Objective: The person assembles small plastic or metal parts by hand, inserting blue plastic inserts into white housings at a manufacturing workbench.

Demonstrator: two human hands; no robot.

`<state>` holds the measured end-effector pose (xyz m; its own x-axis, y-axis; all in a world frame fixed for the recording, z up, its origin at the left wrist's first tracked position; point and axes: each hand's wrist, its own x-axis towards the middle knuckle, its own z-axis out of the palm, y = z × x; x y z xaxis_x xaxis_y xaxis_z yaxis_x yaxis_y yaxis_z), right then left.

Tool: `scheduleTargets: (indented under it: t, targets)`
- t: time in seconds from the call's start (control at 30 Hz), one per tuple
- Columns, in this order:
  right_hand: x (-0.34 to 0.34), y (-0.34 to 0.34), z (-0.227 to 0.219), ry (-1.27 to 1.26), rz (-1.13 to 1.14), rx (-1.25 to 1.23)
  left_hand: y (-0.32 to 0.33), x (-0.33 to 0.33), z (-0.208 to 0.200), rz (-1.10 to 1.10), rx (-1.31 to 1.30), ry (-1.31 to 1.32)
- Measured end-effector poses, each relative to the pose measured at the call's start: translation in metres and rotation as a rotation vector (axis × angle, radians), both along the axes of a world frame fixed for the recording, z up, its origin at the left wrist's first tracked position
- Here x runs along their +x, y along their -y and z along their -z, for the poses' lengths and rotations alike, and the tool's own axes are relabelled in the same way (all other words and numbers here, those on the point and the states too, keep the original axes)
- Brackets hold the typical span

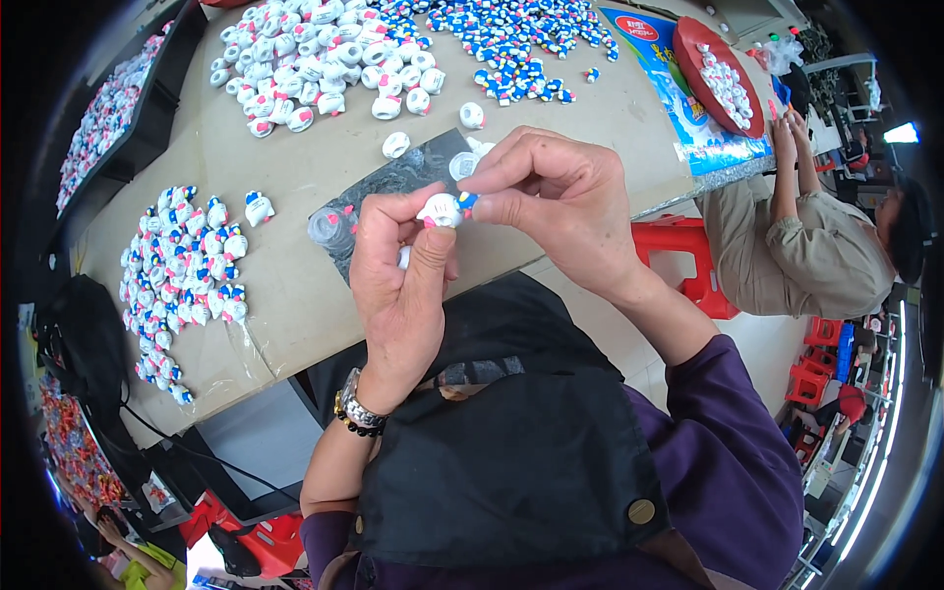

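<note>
The wide brown cardboard-covered worktable (295,285) is carrying sorted heaps, keeping stages apart: plain white rounded plastic bodies (315,59) toward its far edge, small blue-and-white plastic pieces (511,44) beside them, and finished white figurines with blue and pink trim (182,275) along its left edge. A dark marbled mat (393,182) is lying at the near edge. Above that edge, the left hand (398,285) is pinching one small white figurine (440,209) between thumb and fingers, steadying it, while the right hand (556,202) is pressing a tiny blue piece (467,201) against it with pinched fingertips.
</note>
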<state>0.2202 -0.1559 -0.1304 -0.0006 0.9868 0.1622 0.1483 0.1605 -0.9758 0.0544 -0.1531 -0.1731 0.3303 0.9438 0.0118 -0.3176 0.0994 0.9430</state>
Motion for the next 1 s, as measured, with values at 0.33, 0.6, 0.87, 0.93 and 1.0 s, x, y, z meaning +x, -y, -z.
scheduleTargets:
  t: [0.33,0.6,0.87,0.93,1.0]
  targets:
    - [-0.013,0.005,0.004,0.159,-0.029,0.216,0.008,-0.017,-0.001,-0.144,0.277,-0.358]
    - [0.056,-0.027,-0.009,0.381,0.175,0.153,-0.009,-0.071,-0.024,-0.400,0.263,-0.608]
    - [0.104,-0.052,0.070,0.869,0.532,0.115,-0.076,-0.227,0.010,-0.603,0.635,-1.359]
    - [0.100,-0.050,0.067,0.859,0.564,0.087,-0.087,-0.223,0.008,-0.583,0.756,-1.363]
    - [0.103,-0.047,0.061,0.821,0.545,0.103,-0.062,-0.186,-0.023,-0.631,0.602,-1.719]
